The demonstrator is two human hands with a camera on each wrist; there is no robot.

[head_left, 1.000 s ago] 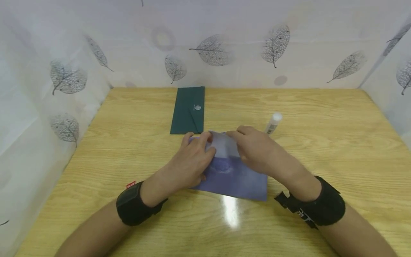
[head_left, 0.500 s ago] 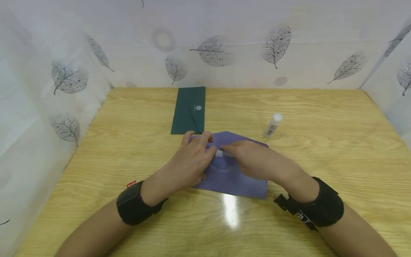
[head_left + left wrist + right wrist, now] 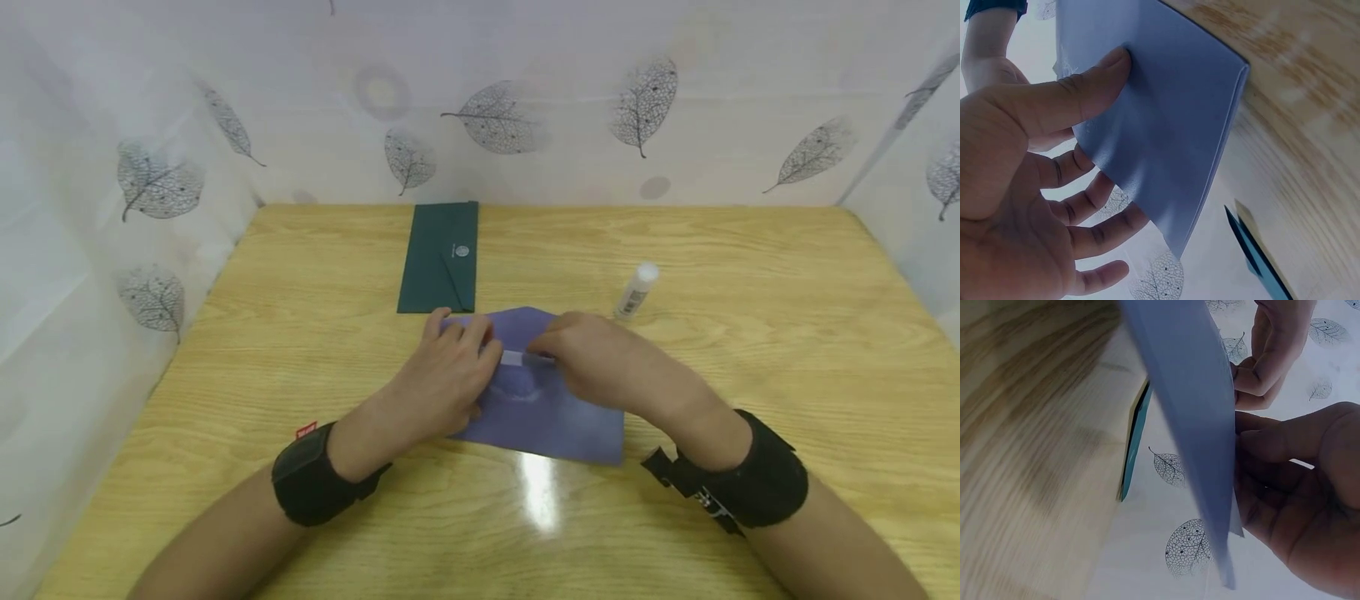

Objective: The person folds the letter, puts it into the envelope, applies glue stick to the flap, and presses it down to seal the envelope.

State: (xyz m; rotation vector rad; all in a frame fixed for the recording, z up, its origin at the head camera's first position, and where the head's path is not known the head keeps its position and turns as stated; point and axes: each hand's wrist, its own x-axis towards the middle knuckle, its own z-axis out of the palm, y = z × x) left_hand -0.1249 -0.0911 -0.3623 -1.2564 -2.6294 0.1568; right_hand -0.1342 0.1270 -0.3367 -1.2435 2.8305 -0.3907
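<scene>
A purple envelope lies in front of me, its pointed flap spread open toward the back. Only a narrow strip of a pale paper sheet shows at its opening; the rest is hidden inside. My left hand grips the envelope's left side. In the left wrist view the thumb presses on its face, with the other fingers beyond the edge. Curled at the opening, my right hand pinches the sheet's edge. From the right wrist view, the thumb and fingers of this hand meet right at the paper's edge.
A dark green envelope with a small pale emblem lies behind the purple one. To the right stands a white glue stick, at a slight tilt in this view. A leaf-print curtain borders the wooden table.
The pale sheet, raised over the flap a second ago, has slid down into the envelope until just a strip shows. The right hand came down with it, then shifted slightly right. The left hand stays put.
</scene>
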